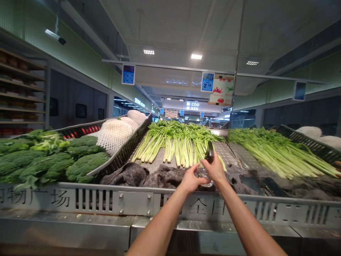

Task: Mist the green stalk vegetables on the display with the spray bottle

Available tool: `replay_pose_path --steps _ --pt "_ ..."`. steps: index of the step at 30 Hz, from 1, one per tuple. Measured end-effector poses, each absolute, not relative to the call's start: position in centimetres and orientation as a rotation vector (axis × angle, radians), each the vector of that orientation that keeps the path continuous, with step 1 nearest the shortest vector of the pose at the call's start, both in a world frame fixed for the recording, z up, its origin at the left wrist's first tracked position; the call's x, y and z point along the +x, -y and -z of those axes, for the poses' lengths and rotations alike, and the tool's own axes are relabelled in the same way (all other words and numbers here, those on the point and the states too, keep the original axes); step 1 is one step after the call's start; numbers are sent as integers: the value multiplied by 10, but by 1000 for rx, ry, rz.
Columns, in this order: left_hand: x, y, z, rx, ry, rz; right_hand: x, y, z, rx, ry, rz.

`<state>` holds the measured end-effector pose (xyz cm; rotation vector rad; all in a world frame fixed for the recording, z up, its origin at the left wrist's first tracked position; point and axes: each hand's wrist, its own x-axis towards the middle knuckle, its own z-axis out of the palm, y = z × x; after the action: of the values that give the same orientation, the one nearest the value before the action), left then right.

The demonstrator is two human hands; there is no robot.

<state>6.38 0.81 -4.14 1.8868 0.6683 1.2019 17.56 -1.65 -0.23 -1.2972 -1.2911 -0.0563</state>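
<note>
My left hand and my right hand are close together over the front of the vegetable stand. Between them is a clear bottle with a black top, which looks like a spray bottle. The left fingers close round its clear body, while the right hand grips it just below and beside the black top. Fingers cover much of the bottle. Behind it, bunches of celery lie side by side, leaves toward the back. Dark grey crumpled cloth lies under and beside my hands.
Broccoli and produce in white foam nets lie to the left, past a black slatted divider. A grey slotted front rail runs before me. On the right, a mirror panel reflects the stand. Price signs hang overhead.
</note>
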Motion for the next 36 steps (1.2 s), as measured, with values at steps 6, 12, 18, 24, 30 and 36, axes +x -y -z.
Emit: replay_pose_path --steps 6,12,18,24,30,36 --pt "71 -5 46 2012 -770 -1128 188 20 3 -1325 1293 143" --pt "66 -2 46 2062 -814 -1125 181 21 14 -1307 1305 37" --pt "64 0 43 2062 -808 -1111 182 16 20 -1299 1295 135" --pt "63 -1 43 2050 -782 -1114 176 15 22 -1335 1206 239" --pt "62 -1 42 2047 -832 -1074 172 14 21 -1342 1228 226" --pt "61 0 42 2049 -853 -1062 170 13 20 -1338 1208 219"
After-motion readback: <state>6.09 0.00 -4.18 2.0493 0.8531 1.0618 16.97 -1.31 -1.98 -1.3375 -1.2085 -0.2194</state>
